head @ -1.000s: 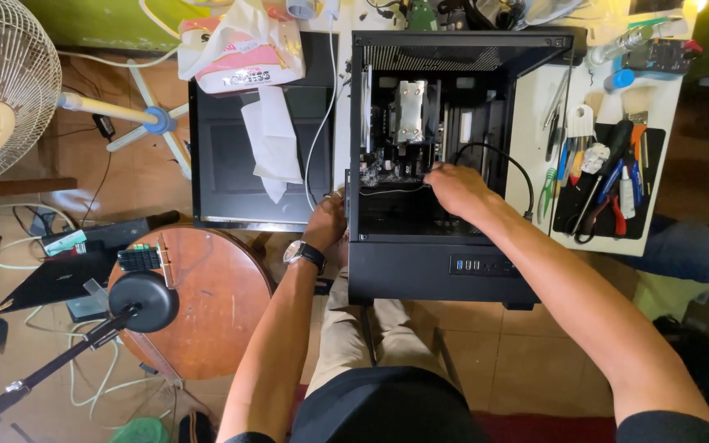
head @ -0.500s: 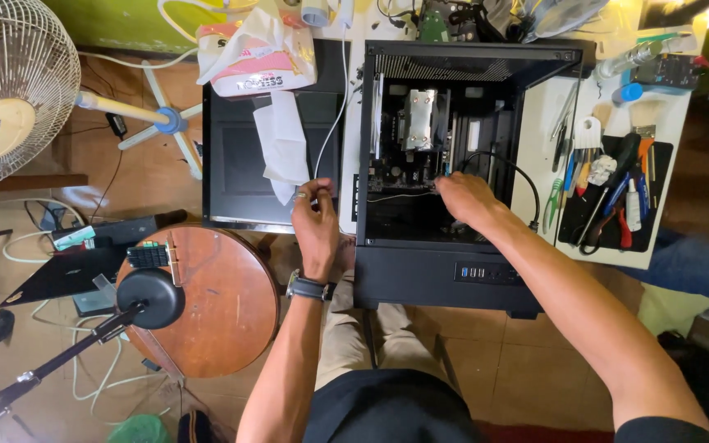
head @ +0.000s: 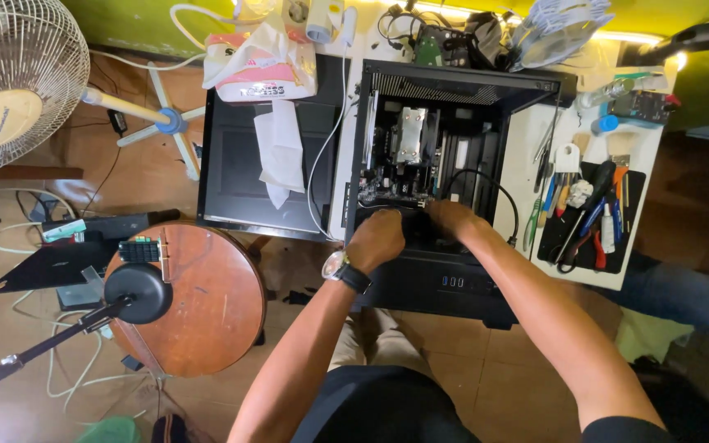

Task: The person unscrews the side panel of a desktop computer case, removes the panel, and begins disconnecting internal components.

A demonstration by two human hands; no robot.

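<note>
Head view: I see the open black computer case (head: 453,283) lying on its side straight ahead of me, its long axis running away from my chest toward the wall. Both hands are inside its near edge. My left hand (head: 377,238) is curled, knuckles up; what it grips I cannot tell. My right hand (head: 450,220) sits just beside it, fingers hidden in the dark bay below the motherboard (head: 408,160). The black cable (head: 494,184) loops to the right, nearest my right hand.

Matt black metal, polished brown wood

The computer case (head: 453,283) shows matt black metal, its cooler (head: 411,135) bare silvery fins; left, the round stool (head: 207,303) gleams smooth brown wood, and the side panel (head: 235,176) carries crumpled white paper (head: 281,152).
</note>
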